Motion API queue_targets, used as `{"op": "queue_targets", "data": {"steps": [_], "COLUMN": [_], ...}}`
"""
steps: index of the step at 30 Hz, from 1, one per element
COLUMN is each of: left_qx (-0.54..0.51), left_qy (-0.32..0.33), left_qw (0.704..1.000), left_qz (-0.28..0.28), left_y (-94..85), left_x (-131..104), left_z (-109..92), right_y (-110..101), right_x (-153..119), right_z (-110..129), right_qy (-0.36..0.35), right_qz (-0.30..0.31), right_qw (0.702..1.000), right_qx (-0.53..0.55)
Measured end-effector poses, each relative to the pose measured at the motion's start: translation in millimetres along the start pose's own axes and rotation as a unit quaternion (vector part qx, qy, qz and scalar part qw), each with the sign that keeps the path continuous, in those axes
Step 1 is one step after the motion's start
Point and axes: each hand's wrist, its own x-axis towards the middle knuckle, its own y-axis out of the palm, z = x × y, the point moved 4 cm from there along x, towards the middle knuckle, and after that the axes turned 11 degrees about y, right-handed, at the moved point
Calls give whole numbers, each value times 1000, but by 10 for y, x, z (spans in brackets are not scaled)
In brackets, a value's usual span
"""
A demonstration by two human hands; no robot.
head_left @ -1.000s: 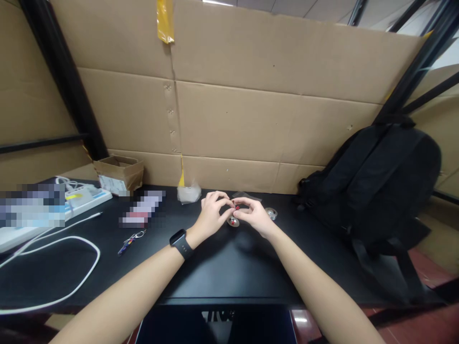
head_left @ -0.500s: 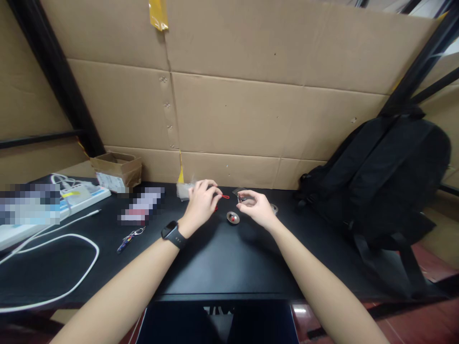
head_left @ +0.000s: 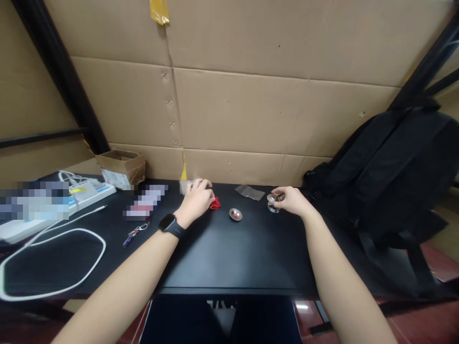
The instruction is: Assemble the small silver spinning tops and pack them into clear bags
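Note:
My left hand (head_left: 196, 199), with a black watch on the wrist, is at a small heap of red cord (head_left: 215, 203); its fingers are curled, and what they hold, if anything, is hidden. Between my hands a small round metal dish (head_left: 235, 214) with a red spot in its middle lies on the black table (head_left: 229, 267). To the right, my right hand (head_left: 287, 199) pinches a small metal disc (head_left: 271, 198) by its edge, just above a metal ring-like piece (head_left: 273, 207). A clear plastic bag (head_left: 250, 192) lies flat behind the dish.
A black backpack (head_left: 401, 172) fills the right side. On the left are an open cardboard box (head_left: 124, 167), a white power strip (head_left: 96, 195) with cables, a blurred-out flat item (head_left: 147, 202) and a keychain (head_left: 134, 234). Cardboard (head_left: 251, 110) walls the back.
My right hand has moved right, away from the middle, uncovering the clear bag. My left hand has come down at the red cord, and the red loop that stuck out from its fingers no longer shows.

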Motion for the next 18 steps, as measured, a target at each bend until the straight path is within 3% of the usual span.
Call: {"op": "queue_targets", "data": {"steps": [7, 12, 15, 18], "left_qx": [-6, -77, -114, -134], "left_qy": [1, 98, 131, 137], "left_qw": [1000, 992, 984, 980], "left_qz": [-12, 10, 42, 55], "left_y": [-5, -47, 56, 169], "left_x": [-6, 56, 83, 105], "left_z": [8, -370, -590, -686], "right_y": [43, 87, 99, 90], "right_x": [56, 69, 54, 33], "right_z": [-196, -232, -220, -195], "right_qy": [13, 16, 16, 24], "right_qz": [34, 50, 63, 56], "right_qw": [999, 999, 998, 998], "right_qx": [5, 10, -4, -35]}}
